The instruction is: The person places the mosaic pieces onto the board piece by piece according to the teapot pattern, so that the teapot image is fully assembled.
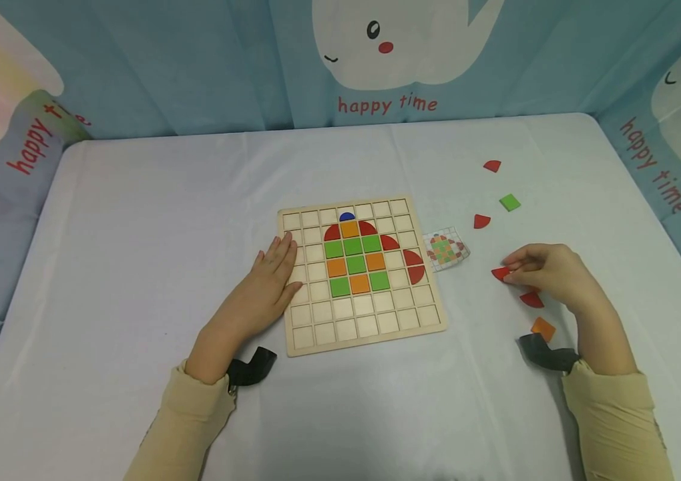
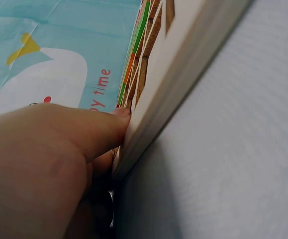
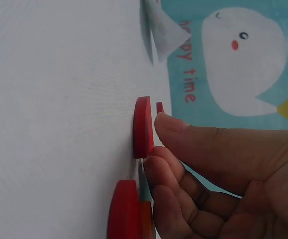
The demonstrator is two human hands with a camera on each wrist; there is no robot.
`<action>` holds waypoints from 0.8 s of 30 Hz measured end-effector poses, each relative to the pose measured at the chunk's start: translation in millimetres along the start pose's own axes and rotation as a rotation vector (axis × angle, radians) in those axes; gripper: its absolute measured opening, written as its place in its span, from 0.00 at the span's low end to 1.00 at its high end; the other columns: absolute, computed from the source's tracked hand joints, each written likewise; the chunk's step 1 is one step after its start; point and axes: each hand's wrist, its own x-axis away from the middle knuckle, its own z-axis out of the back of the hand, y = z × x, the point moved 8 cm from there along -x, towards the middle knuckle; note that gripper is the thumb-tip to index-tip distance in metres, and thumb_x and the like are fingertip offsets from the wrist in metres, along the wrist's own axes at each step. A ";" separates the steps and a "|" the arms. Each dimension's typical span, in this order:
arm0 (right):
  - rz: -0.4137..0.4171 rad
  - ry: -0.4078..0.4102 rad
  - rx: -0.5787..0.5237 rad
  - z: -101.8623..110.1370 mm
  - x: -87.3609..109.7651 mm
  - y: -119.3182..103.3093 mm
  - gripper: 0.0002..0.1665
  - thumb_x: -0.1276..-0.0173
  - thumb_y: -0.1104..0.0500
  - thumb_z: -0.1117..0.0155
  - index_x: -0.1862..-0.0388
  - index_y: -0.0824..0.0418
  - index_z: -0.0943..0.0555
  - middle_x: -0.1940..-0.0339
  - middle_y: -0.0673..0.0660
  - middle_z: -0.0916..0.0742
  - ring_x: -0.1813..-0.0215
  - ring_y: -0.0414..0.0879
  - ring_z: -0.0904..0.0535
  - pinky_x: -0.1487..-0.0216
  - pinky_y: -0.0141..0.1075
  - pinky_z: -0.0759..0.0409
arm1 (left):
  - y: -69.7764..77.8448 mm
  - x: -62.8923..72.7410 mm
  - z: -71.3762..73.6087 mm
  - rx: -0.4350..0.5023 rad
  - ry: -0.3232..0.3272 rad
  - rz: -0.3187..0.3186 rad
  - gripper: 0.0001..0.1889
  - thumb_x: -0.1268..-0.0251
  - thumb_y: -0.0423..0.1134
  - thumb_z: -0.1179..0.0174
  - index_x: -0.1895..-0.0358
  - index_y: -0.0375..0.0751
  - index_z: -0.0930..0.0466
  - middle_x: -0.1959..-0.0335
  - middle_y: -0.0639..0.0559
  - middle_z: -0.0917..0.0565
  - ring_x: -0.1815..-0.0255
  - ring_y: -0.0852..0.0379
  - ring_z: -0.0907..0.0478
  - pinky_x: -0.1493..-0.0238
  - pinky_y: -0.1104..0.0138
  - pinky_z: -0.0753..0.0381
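On white table (image 1: pixel 166 267), grid board (image 1: pixel 346 329) mid-table w/ coloured tiles (image 1: pixel 355 265), L hand (image 1: pixel 261 286) fingers straight on its left edge, R hand (image 1: pixel 551 275) narrow at red piece (image 1: pixel 499 273), can't tell if gripped, pic card (image 1: pixel 445 249) btwn board & R hand.

Soft light brightens the head view, while both wrist views look dimmer.

The right hand (image 3: pixel 223 174) comes in from the right, thumb and bent fingers close by a red piece (image 3: pixel 143 127) on the white tabletop (image 3: pixel 59 124); contact is unclear. Another red piece (image 3: pixel 122 211) and an orange piece (image 3: pixel 144 219) lie nearer. Behind, a blue curtain (image 3: pixel 193 112) shows a white cartoon animal (image 3: pixel 243 64) and "happy time" lettering (image 3: pixel 189 79).
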 end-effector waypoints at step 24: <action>-0.051 0.123 0.062 23.5 3.8 78.6 0.17 0.34 0.55 0.36 0.50 0.61 0.20 0.62 0.54 0.13 0.59 0.40 0.21 0.61 0.29 0.26 | 1.5 0.3 1.0 0.004 -0.007 -0.012 0.33 0.26 0.41 0.54 0.28 0.26 0.57 0.25 0.37 0.59 0.25 0.42 0.64 0.30 0.47 0.58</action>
